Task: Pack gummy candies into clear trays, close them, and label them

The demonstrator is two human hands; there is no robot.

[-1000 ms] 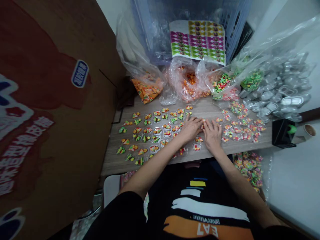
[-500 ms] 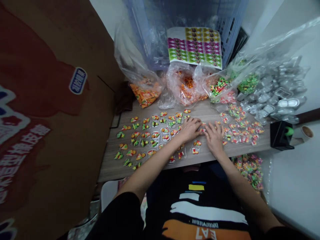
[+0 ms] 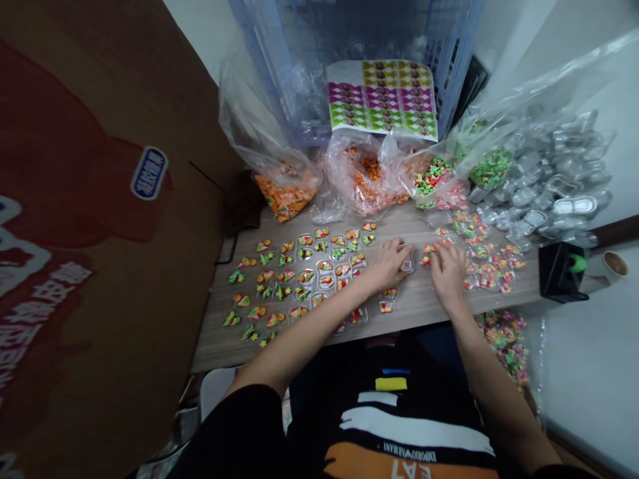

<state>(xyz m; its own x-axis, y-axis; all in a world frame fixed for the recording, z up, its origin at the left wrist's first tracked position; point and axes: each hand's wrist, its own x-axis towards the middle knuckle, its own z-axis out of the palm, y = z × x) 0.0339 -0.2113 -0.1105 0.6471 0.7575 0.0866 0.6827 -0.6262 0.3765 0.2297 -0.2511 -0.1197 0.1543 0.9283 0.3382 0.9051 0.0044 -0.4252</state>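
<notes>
Farthest left, rows of clear trays of colorful candies (image 3: pixel 304 275) cover the table (image 3: pixel 418 307). Beside them is the person's left hand (image 3: pixel 387 265), its fingers bent toward a small clear tray (image 3: pixel 409 265) that lies just right of the fingertips; whether they pinch it cannot be told. Next, red-and-yellow pieces (image 3: pixel 426 253) sit at the fingertips of the curled right hand (image 3: pixel 449 273), its pinch also unclear. Right of that hand lies a cluster of candy packs (image 3: pixel 489 271).

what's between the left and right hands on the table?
In the head view: a small clear tray by the left hand, a strip of bare tabletop, then red-and-yellow pieces by the right hand.
</notes>
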